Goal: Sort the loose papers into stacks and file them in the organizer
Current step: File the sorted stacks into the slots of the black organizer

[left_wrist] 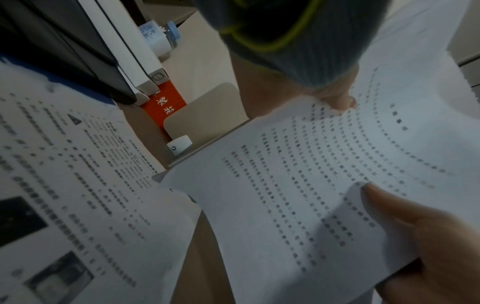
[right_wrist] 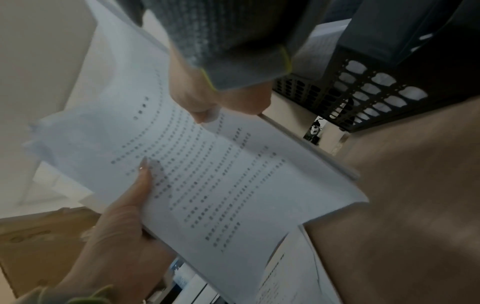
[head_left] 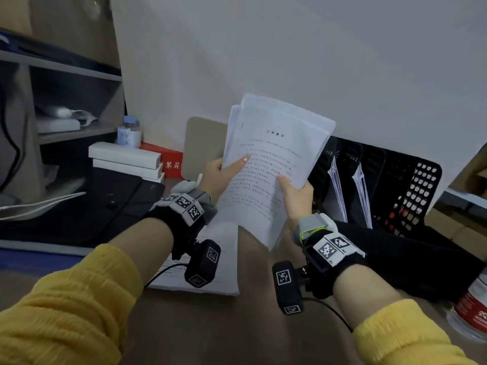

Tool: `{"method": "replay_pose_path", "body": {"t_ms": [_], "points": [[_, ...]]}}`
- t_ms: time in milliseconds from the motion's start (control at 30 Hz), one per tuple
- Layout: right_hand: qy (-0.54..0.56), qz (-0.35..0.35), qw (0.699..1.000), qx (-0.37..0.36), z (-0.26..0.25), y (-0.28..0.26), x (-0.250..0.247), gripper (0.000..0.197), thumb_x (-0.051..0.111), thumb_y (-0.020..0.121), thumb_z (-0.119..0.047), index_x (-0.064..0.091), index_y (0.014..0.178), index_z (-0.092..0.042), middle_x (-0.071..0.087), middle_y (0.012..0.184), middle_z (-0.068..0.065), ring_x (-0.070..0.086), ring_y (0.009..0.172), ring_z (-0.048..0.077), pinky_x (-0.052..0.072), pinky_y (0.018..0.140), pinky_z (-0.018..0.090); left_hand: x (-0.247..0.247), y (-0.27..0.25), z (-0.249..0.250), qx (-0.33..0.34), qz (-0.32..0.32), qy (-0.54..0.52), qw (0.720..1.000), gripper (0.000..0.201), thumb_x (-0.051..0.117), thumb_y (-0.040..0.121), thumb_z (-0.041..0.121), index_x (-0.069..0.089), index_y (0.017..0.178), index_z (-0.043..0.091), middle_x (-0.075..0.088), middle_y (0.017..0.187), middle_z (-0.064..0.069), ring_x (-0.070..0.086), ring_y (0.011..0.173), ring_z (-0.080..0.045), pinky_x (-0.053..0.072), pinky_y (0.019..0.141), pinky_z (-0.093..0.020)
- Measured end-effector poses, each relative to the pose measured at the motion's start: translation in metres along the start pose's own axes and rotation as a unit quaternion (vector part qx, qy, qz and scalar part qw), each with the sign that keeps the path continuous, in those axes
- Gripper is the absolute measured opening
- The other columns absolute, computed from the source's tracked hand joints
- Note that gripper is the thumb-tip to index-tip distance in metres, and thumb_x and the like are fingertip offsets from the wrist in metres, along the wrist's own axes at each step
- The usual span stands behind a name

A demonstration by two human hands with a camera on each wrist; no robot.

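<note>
Both hands, left hand (head_left: 220,171), right hand (head_left: 296,196), gripping paper sheaf (head_left: 266,164), organizer (head_left: 382,185) just beside

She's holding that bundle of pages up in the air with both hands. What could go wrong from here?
1. The held stack is pinched only at its side edges by the left hand and right hand; its top sheets are already fanned unevenly, so pages might slip out.
2. The black organizer already holds papers in two slots; the stack could catch on a divider or land in the wrong slot.
3. Dropped pages could mix with the papers on the desk.
</note>
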State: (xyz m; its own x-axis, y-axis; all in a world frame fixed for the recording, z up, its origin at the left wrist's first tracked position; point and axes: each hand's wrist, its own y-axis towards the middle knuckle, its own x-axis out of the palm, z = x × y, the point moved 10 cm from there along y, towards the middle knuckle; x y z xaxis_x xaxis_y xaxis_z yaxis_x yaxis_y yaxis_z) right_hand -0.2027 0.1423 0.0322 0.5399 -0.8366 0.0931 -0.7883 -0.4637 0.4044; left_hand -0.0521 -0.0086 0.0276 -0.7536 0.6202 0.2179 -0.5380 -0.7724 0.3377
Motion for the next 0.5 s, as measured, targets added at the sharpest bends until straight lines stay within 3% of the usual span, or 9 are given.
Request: {"method": "replay_pose_path", "body": {"t_ms": [100,200,333,433,500], "points": [[0.000,-0.011,1.000,0.017,0.010,-0.001,0.002,0.024,0.062,0.089,-0.008,0.060,0.113,-0.007,0.066,0.102,0.000,0.063,0.096,0.018,0.049,0.083,0.028,-0.003,0.001,-0.013,-0.023,-0.027,0.021,0.999,0.035,0.076,0.079,0.037,0.069,0.102,0.012,0.074,0.101,-0.007,0.072,0.093,-0.026,0.060,0.078,-0.042],[0.013,-0.008,1.000,0.027,0.015,0.000,-0.001,0.031,0.065,0.088,-0.009,0.060,0.118,-0.005,0.067,0.108,0.004,0.065,0.094,0.016,0.051,0.080,0.026,-0.012,0.005,-0.009,-0.004,-0.015,0.022,1.000,0.043,0.074,0.080,0.041,0.066,0.109,0.012,0.074,0.100,-0.006,0.072,0.090,-0.025,0.060,0.077,-0.042],[0.036,-0.012,0.999,0.019,0.007,0.003,-0.002,0.028,0.068,0.086,-0.011,0.062,0.112,-0.007,0.068,0.101,0.001,0.065,0.085,0.008,0.053,0.070,0.018,-0.014,0.011,0.017,0.054,0.020,-0.017,0.998,0.039,0.073,0.082,0.038,0.067,0.106,0.008,0.074,0.099,-0.009,0.072,0.085,-0.024,0.060,0.068,-0.032],[0.048,-0.012,0.999,0.010,-0.003,0.005,-0.003,0.019,0.070,0.084,-0.012,0.064,0.103,-0.012,0.070,0.096,-0.002,0.066,0.083,0.009,0.054,0.069,0.021,-0.013,0.017,0.027,0.062,0.022,-0.028,0.997,0.040,0.074,0.081,0.039,0.067,0.106,0.009,0.074,0.098,-0.007,0.073,0.083,-0.020,0.059,0.066,-0.031],[0.058,-0.025,0.998,0.012,-0.005,0.004,-0.001,0.015,0.069,0.085,-0.011,0.064,0.099,-0.014,0.069,0.092,-0.005,0.066,0.079,0.006,0.054,0.064,0.015,-0.011,0.017,0.023,0.047,0.005,-0.023,0.999,0.043,0.075,0.079,0.041,0.066,0.109,0.012,0.074,0.101,-0.005,0.073,0.087,-0.021,0.060,0.070,-0.033]]}}
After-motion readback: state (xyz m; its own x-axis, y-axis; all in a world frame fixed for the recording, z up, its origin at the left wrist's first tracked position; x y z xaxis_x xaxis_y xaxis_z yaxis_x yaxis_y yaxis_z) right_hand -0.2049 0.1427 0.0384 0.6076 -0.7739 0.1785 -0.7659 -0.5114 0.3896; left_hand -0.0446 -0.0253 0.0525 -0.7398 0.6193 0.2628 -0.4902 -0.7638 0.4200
